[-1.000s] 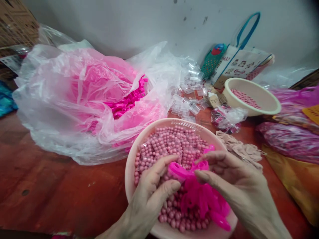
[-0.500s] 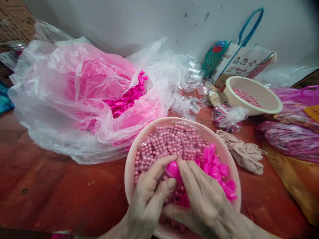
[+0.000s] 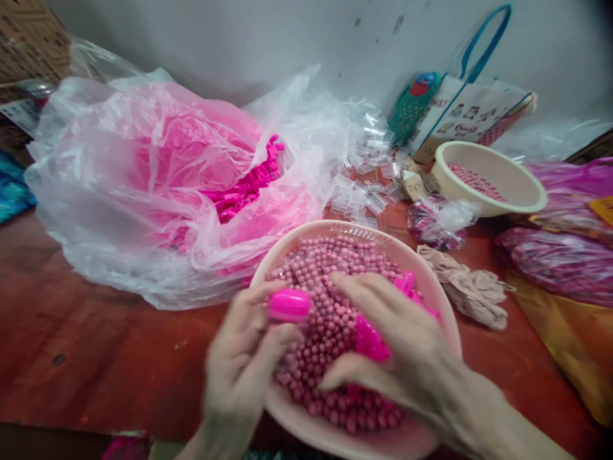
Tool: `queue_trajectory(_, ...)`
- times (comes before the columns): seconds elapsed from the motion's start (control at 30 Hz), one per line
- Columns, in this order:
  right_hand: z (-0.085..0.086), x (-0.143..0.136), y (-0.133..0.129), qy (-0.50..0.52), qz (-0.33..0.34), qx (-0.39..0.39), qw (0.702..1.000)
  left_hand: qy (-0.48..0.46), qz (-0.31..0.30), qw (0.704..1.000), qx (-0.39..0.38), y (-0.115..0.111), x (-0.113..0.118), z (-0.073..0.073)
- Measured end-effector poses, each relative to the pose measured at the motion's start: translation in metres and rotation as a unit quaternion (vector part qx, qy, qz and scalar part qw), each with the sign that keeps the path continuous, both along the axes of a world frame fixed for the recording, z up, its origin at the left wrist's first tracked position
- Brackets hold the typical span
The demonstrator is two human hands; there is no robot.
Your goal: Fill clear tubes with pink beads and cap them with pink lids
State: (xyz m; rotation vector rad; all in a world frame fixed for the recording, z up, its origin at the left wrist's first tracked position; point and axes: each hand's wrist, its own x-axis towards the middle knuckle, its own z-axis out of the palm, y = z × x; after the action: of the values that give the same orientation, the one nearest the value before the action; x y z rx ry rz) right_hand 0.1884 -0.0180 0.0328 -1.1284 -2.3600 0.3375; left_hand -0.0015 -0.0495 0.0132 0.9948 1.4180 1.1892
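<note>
My left hand pinches a glossy bright pink capsule-shaped plastic piece between thumb and fingers, over the left side of a pale pink basin. Dusky pink round beads fill the basin, some seemingly in clear wrapping. Above the beads, my right hand is open, thumb and fingers spread apart. Another bright pink plastic piece shows beneath its palm; whether it touches the hand I cannot tell. More pink pieces lie at the basin's right side, partly hidden by that hand.
A large translucent bag of pink plastic parts spreads on the left. Behind the basin lie clear plastic pieces. To the right are a cream bowl, a beige cloth and purple-pink packed bags.
My hands have moved apart. The left carries the pink capsule-shaped piece leftward, while the right has let go of it and opened over the beads.
</note>
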Motion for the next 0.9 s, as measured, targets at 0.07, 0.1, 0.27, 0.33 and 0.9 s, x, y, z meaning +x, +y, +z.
queue_trajectory(0.07,0.004,0.023,0.007,0.027,-0.077,0.022,0.996,0.055,0.127,0.99,-0.002,-0.008,-0.023,-0.009)
queue_trajectory(0.1,0.004,0.034,0.009,0.036,-0.099,0.026,0.994,0.076,0.176,0.981,-0.005,-0.012,-0.037,-0.018)
queue_trajectory(0.27,-0.008,0.05,0.005,0.009,-0.084,-0.017,0.996,0.286,0.208,0.934,-0.039,-0.02,-0.094,-0.071)
queue_trajectory(0.33,-0.016,0.038,-0.003,-0.046,-0.059,-0.062,0.995,0.444,0.133,0.884,-0.062,-0.016,-0.103,-0.078)
queue_trajectory(0.9,-0.007,0.021,-0.007,0.392,-0.194,-0.349,0.829,0.612,-0.157,0.714,0.3,0.014,-0.005,-0.023)
